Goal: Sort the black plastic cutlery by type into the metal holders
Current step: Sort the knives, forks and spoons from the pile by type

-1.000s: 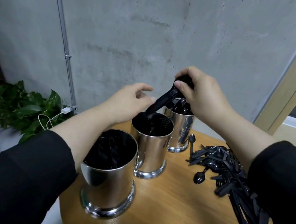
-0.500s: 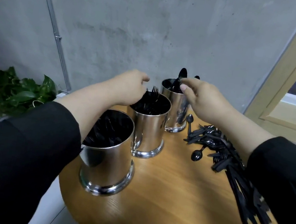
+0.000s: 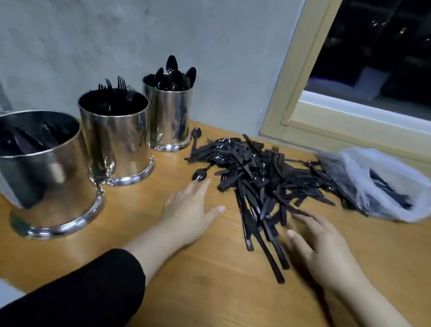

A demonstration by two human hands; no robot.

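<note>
Three shiny cylindrical metal holders [image 3: 117,137] stand left of one black plastic cutlery heap [image 3: 260,175]; left hand [image 3: 190,210] and right hand [image 3: 320,243] lie spread, empty; one clear plastic bag [image 3: 390,186]; no readable writing.

Legible text, labels, brands, numbers, signs: none. The metal holders [image 3: 118,132], the black plastic cutlery [image 3: 260,175], the clear plastic bag [image 3: 390,184], the worktop [image 3: 218,289] and the wall show no lettering or markings that can be read.
</note>
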